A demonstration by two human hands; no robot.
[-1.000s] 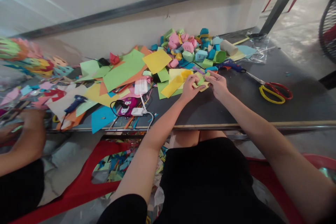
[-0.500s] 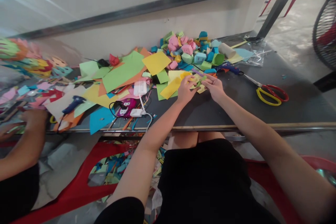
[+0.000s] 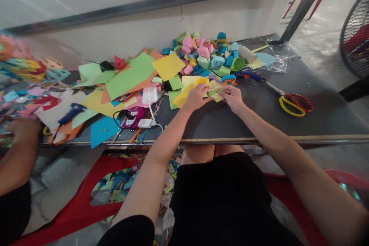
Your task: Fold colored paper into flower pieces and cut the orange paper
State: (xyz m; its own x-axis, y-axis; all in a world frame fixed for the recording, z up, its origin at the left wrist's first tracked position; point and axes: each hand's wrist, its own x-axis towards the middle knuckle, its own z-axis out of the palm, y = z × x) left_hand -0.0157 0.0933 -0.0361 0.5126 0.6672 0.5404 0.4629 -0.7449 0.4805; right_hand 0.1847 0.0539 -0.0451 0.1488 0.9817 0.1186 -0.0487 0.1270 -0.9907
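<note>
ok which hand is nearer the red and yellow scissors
Right. The right hand is to the left of the scissors, apart from them; the left hand is farther left, beyond the right hand.

Matt green paper (image 3: 215, 92) spans left hand (image 3: 197, 98) and right hand (image 3: 233, 97). Rightward of both, smooth plastic handles (image 3: 295, 114) meet metal blades (image 3: 275, 88).

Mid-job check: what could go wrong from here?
The green paper piece between the left hand and right hand could slip or crease. The blue glue gun lies just beyond the right hand; if hot, it might burn a finger. The white cable loops near the left forearm and could snag.
</note>
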